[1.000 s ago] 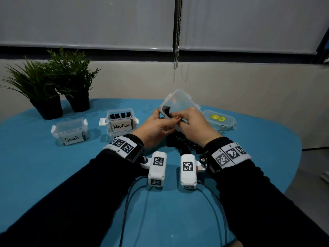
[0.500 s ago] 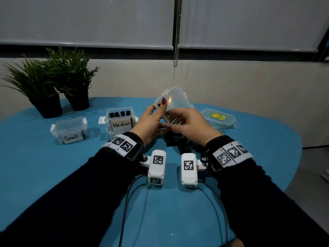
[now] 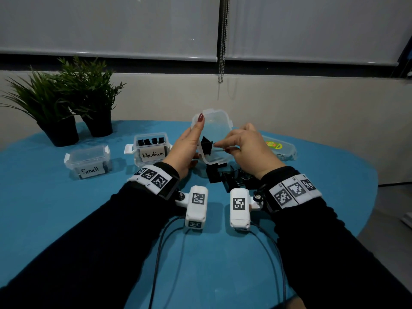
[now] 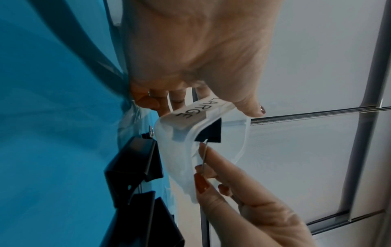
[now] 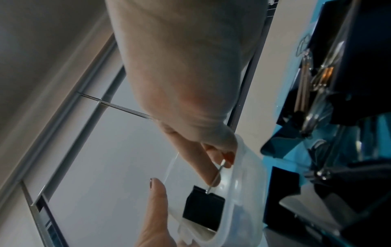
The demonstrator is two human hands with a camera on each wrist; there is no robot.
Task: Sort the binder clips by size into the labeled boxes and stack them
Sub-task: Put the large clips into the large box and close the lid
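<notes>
My left hand [image 3: 189,143] grips a clear plastic box [image 3: 215,130] labeled LARGE [image 4: 192,110], tilted up above the blue table [image 3: 66,208]. My right hand [image 3: 243,146] pinches the wire handle [image 5: 215,177] of a black binder clip [image 3: 206,144] and holds the clip inside the box mouth. In the right wrist view the binder clip [image 5: 203,208] hangs just within the box rim. A pile of large black clips [image 3: 225,177] lies on the table under my hands. The Medium box [image 3: 151,150] holds several black clips. The Small box [image 3: 89,163] stands further left.
Two potted plants [image 3: 66,103] stand at the back left. A clear lid with a colourful sticker [image 3: 278,147] lies at the right behind my right hand. Cables run from the wrist cameras [image 3: 197,206] toward me. The table's edge curves away at the right.
The box has tilted further upright in my left hand. My right hand has drawn back a little and now holds a clip by its handle at the box mouth.
</notes>
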